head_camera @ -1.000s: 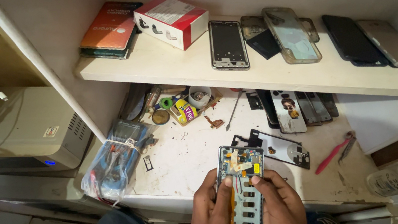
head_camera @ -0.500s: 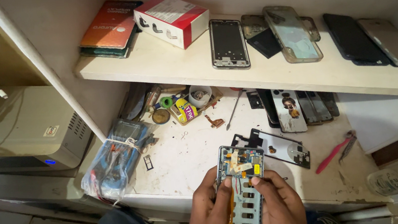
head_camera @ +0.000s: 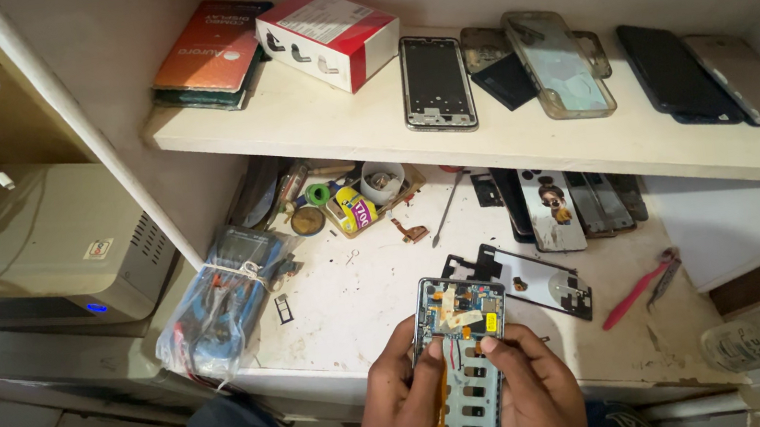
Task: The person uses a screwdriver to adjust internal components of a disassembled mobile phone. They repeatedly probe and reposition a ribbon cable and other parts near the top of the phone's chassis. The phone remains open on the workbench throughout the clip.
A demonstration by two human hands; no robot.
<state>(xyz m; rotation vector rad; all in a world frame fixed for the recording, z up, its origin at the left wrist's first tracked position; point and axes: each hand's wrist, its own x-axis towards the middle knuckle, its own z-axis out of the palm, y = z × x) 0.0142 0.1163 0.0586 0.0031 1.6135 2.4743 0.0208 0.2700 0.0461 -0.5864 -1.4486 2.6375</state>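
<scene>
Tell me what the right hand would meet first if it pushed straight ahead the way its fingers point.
The right hand points up and left over the opened phone; beyond it, likely the black frame piece on the bench, though depth is unclear.

both hands (head_camera: 470, 396) close together, fingers curled, gripping

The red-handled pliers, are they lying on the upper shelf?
No, the red-handled pliers lie on the lower work surface, to the right of the opened phone that both hands hold.
</scene>
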